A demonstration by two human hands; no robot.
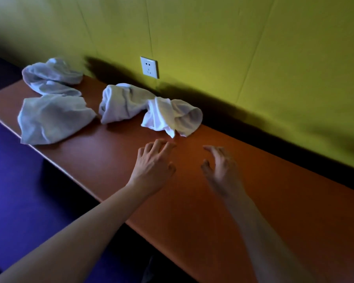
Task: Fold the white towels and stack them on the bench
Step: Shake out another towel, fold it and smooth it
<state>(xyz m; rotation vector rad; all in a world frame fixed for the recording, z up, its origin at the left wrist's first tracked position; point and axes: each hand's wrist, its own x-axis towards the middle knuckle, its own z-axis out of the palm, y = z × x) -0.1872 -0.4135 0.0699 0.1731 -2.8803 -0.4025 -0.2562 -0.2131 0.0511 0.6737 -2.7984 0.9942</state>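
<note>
Several crumpled white towels lie on the orange-brown bench (192, 201). The nearest towel (172, 116) is bunched by the wall, with a corner hanging toward me. Another towel (121, 103) lies just left of it, touching it. A flatter towel (51, 118) rests at the bench's front edge, and one more towel (51, 76) sits behind it at the far left. My left hand (153, 166) hovers over the bench just below the nearest towel's corner, fingers spread and empty. My right hand (221, 168) is beside it, blurred, fingers apart, holding nothing.
A yellow-green wall (253, 58) runs along the back of the bench, with a white power socket (149, 67) above the towels. A dark blue floor (18, 190) lies beyond the bench's front edge. Bare bench surface stretches to the right of my hands.
</note>
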